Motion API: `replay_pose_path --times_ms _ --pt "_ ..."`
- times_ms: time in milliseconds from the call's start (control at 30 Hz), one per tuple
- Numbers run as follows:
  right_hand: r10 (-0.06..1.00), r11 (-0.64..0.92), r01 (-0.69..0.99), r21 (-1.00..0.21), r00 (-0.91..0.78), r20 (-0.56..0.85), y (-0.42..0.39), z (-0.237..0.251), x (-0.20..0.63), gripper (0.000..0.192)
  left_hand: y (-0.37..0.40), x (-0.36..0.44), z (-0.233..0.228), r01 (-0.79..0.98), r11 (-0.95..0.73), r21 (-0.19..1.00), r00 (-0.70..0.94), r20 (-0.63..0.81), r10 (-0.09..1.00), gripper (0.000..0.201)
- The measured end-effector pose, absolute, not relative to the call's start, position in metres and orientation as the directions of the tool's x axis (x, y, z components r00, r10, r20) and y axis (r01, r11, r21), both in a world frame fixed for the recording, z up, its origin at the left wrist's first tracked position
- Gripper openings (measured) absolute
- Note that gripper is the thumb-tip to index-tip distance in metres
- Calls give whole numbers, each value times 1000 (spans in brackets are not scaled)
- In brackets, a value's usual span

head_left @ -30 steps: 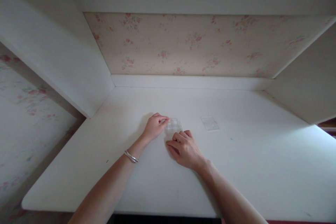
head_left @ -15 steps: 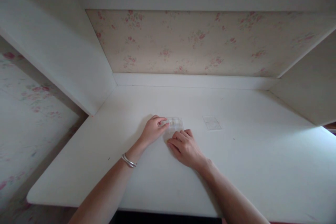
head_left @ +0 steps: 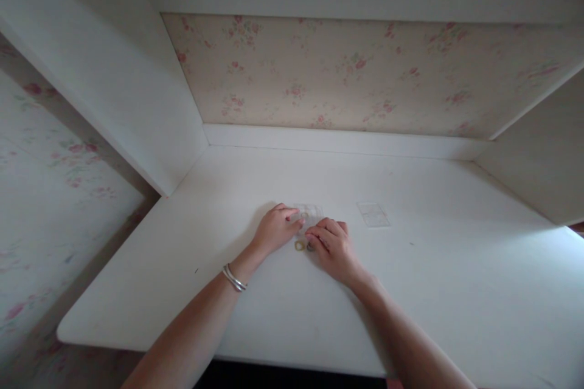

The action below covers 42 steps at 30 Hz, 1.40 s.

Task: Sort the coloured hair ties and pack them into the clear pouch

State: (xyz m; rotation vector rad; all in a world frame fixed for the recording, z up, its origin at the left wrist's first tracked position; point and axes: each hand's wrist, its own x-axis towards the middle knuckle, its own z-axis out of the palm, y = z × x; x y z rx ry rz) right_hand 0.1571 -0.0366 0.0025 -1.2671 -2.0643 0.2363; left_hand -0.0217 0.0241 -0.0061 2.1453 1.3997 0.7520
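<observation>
A small clear plastic box (head_left: pixel 314 209) with compartments lies on the white tabletop. My left hand (head_left: pixel 276 228) grips its left side between thumb and fingers. On the near right side of the box, my right hand (head_left: pixel 332 248) is closed, fingertips bent together; whatever they hold is hidden. Just in front of the box lies a yellowish ring (head_left: pixel 299 245). Beside it, a darker ring-like piece (head_left: pixel 310 247) shows partly under my right fingers. The contents of the box are too faint to make out.
A flat clear plastic piece, like a lid (head_left: pixel 373 214), lies to the right of my hands. The white desk (head_left: pixel 255 328) has side panels (head_left: pixel 150 103) and a low back ledge (head_left: pixel 347 140). A tiny dark speck (head_left: pixel 196 270) lies on the left.
My right hand has shifted slightly and its fingers have drawn together, uncovering the yellowish ring and part of the darker one. My left hand keeps hold of the box. The view has tilted slightly.
</observation>
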Motion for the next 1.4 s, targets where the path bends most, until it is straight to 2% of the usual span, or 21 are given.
replay_pose_path --times_ms 200,400,600,667,833,1033,1133,1400 --pt "859 396 754 -523 -104 501 -20 -1 164 20 20 -19 -3 639 -355 683 319 185 930 35" --pt "874 358 804 -476 -109 473 -1 2 165 18 13 -30 9 652 -371 662 298 226 927 23" --pt "874 362 839 -406 -154 461 8 1 159 17 -5 -38 24 667 -539 515 523 191 831 16" --pt "868 358 845 -397 -145 474 8 0 159 18 -8 -38 28 635 -583 507 595 161 788 15" --pt "825 283 803 -524 75 560 5 1 174 24 -9 -39 30 557 -598 576 678 101 728 15" --pt "823 195 697 -690 266 501 2 -4 194 32 -5 -42 24 557 -591 584 709 37 704 16" --pt "831 195 690 -697 261 490 2 -6 193 32 -4 -42 23 550 -607 574 721 41 692 16" --pt "832 258 784 -565 116 542 -4 -6 184 30 -1 -40 17 543 -588 600 719 30 695 17"
